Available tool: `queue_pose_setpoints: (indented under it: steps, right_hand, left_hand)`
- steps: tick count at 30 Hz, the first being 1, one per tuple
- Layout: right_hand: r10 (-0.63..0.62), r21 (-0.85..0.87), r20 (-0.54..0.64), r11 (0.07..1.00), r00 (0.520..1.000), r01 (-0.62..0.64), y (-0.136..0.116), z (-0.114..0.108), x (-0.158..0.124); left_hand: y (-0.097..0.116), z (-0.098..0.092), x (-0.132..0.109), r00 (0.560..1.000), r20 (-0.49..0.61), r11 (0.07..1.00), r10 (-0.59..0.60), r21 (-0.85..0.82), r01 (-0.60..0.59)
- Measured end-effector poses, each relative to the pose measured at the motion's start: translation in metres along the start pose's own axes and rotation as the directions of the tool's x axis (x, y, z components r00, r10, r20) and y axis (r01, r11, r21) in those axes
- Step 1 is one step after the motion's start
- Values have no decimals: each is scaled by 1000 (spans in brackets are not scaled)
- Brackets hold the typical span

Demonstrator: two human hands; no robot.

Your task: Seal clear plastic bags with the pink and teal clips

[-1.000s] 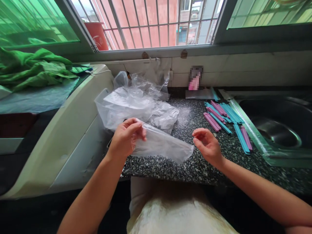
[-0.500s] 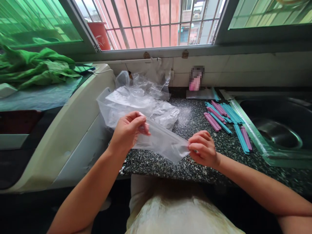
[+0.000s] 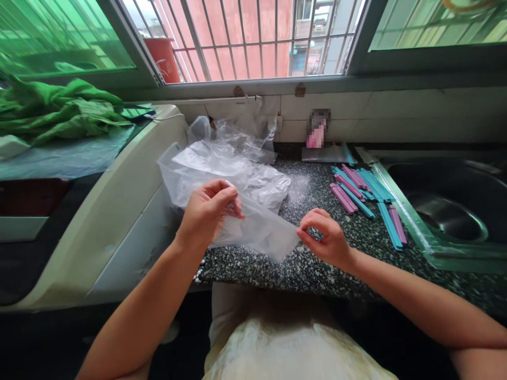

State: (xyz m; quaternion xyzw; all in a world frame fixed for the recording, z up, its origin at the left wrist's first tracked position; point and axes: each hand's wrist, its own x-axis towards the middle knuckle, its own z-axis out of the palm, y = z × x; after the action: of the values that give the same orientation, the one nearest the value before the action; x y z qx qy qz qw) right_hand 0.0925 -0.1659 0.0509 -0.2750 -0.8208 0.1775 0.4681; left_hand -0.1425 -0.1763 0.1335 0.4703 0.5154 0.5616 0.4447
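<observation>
A translucent plastic bag [image 3: 261, 229] is stretched between my two hands above the near edge of the counter. My left hand [image 3: 209, 208] is closed on its upper left part, thumb pressed against the fingers. With thumb and forefinger my right hand [image 3: 325, 237] pinches the bag's right corner. Just behind the bag lies a heap of crumpled clear plastic [image 3: 237, 163], partly covered by my left hand and the held bag. White powder [image 3: 297, 182] is scattered on the counter to the right of that heap.
Blue and pink sealing clips [image 3: 358, 187] lie in a loose pile right of my right hand. Beyond them is a metal sink [image 3: 447, 216]. A pale appliance [image 3: 130, 184] with green cloth [image 3: 75, 108] on top stands left. The speckled counter [image 3: 277, 272] runs below a barred window.
My right hand has shifted slightly left, and its grip has narrowed to a thumb-and-forefinger pinch at the bag's corner. The bag hangs a little slacker. My left hand stays in place.
</observation>
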Motion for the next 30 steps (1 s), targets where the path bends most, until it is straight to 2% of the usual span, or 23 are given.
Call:
queue_pose_setpoints:
  steps: [2,5,7,8,12,14,16,21,25,28,30]
  right_hand:
    - [50,54,5,997,999,-50,3,-5,-3]
    - [143,110,-75,985,987,-134,9,-15,-13]
    - [188,119,-97,977,977,-176,12,-19,-15]
    - [192,106,-71,977,979,-184,12,-19,-14]
    - [176,-4,150,984,973,-178,9,-12,2]
    - [190,-38,182,982,965,-186,11,-11,9]
    - [192,-78,153,980,969,-182,16,-15,14]
    - [121,-270,26,957,992,-110,27,-42,21]
    - [35,-381,-45,923,998,-50,21,-61,22]
    - [-44,-450,-59,893,997,13,12,-69,17]
    - [-105,-501,-37,862,994,72,6,-70,11]
  left_hand:
    - [-1,-5,2,1000,-11,1000,1,-6,-1]
    - [-2,-10,5,1000,-28,1000,10,-12,-11]
    - [-2,-8,6,1000,-2,1000,12,7,-12]
    - [-2,-5,6,1000,21,1000,13,18,-13]
    - [-3,5,9,994,109,999,15,30,-18]
    - [-4,7,12,990,142,999,9,50,-17]
    - [-4,5,18,986,168,994,5,103,-23]
    - [1,4,35,987,160,965,31,253,-71]
    - [0,6,38,982,153,947,108,284,-148]
    - [-9,6,34,968,147,915,202,324,-240]
    - [-16,5,29,970,132,919,206,316,-238]
